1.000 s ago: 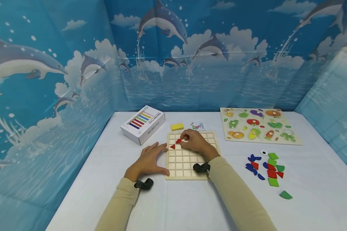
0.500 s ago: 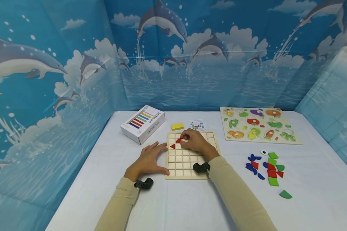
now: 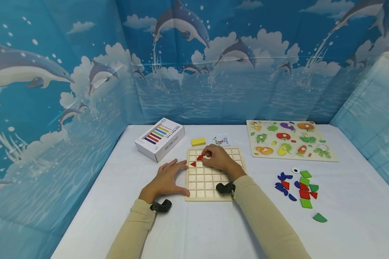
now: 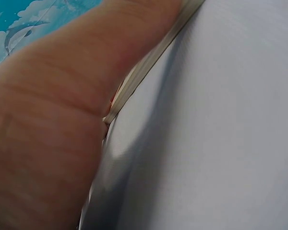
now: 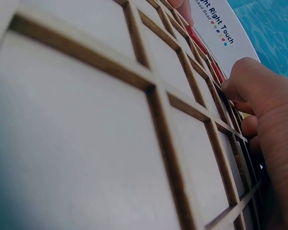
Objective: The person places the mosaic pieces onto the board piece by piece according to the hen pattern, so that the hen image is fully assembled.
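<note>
A wooden grid board [image 3: 201, 185] lies flat on the table. In the head view, my left hand [image 3: 164, 180] is spread along its left edge, with thumb near the lower corner and fingertips near the upper part. The left thumb [image 4: 149, 24] runs along the board's side in the left wrist view. My right hand [image 3: 221, 160] pinches a red piece with a rounded edge [image 3: 200, 157] at an upper-left cell. Thumb and forefinger are at its right side; the right wrist view shows the thumb against it. A red triangle [image 3: 193, 164] sits in a nearby cell.
At the back left stands a white box [image 3: 160, 140]. Behind the board are a yellow block [image 3: 198, 141] and a pattern card [image 3: 221, 140]. A vegetable puzzle board [image 3: 291, 142] lies at the back right. Several loose blue pieces [image 3: 292, 197], red and green pieces [image 3: 306, 203] lie on the right.
</note>
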`<state>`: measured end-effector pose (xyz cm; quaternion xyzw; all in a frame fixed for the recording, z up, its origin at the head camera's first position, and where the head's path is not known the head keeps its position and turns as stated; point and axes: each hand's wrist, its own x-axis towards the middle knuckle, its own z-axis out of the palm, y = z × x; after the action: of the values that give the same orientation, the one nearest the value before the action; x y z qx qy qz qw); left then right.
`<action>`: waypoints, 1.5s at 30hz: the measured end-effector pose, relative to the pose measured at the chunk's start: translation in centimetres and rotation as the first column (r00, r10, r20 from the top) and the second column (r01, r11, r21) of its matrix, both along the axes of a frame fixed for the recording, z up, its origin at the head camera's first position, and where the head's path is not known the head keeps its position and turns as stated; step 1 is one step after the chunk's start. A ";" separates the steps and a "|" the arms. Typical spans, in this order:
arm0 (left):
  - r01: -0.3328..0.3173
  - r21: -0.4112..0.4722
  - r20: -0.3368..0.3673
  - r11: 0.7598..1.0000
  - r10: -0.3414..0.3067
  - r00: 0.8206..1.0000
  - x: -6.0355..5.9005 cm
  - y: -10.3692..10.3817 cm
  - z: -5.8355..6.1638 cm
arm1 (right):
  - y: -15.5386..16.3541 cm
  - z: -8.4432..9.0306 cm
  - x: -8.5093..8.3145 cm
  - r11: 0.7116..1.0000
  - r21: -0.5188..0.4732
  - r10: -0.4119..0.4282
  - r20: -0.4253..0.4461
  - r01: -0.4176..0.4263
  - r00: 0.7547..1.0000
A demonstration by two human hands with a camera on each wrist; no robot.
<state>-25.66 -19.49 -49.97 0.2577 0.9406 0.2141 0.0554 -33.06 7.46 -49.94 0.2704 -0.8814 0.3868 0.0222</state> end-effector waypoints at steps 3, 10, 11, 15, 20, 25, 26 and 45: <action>-0.001 -0.002 0.006 1.000 0.001 1.000 0.0 0.0 0.0 | 0.0 0.0 0.0 1.000 0.005 -0.001 0.006 0.001 1.000; -0.002 -0.004 0.004 1.000 0.002 1.000 -0.1 0.0 0.0 | 0.0 0.0 0.1 1.000 -0.008 0.009 -0.006 -0.010 1.000; 0.002 -0.005 0.004 1.000 -0.002 1.000 -0.1 -0.1 0.0 | 0.1 0.0 0.1 1.000 -0.012 0.016 -0.008 -0.016 1.000; 0.008 -0.005 0.001 1.000 -0.008 1.000 -0.2 -0.2 0.1 | 0.5 0.5 0.3 0.997 -0.038 0.065 0.022 -0.064 0.998; 0.007 0.015 -0.010 1.000 -0.007 1.000 -0.3 -0.1 0.2 | 1.7 1.9 0.7 0.988 -0.069 0.141 0.085 -0.135 0.986; 0.008 0.008 -0.012 1.000 -0.008 1.000 -0.3 -0.1 -0.1 | 4.1 3.2 1.6 0.976 -0.049 0.214 0.074 -0.211 0.974; 0.007 0.007 -0.010 1.000 -0.007 1.000 -0.3 -0.1 -0.2 | 4.8 3.6 1.9 0.975 -0.040 0.223 0.068 -0.221 0.972; -0.009 -0.019 0.001 1.000 0.009 1.000 0.1 0.3 0.1 | 24.4 5.7 7.2 0.968 0.188 -0.186 0.096 0.166 0.978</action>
<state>-25.56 -19.21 -49.86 0.2529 0.9436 0.2057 0.0575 -25.87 31.87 -44.20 0.1696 -0.9329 0.3171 -0.0176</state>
